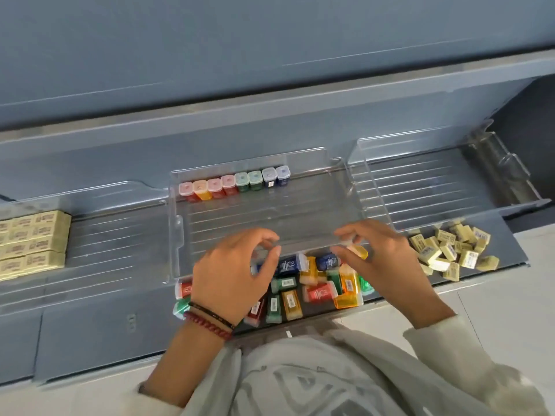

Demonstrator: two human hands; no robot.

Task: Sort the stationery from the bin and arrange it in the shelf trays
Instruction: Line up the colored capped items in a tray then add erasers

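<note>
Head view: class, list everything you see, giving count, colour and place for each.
Shelf: one, grey-blue, across the view.
Trays: three, clear, side by side on shelf.
Standing cases: eight, red, yellow, green, blue, row at middle tray's back.
Loose cases: many, same colours, heap on front ledge.
Stacked erasers: many, pale yellow, left tray.
Loose erasers: many, pale yellow, ledge at right.
Bracelets: at least two, black and dark red, left wrist.
Left hand: one, over heap, fingers curled, empty.
Right hand: one, fingers pinch a yellow case.
</note>
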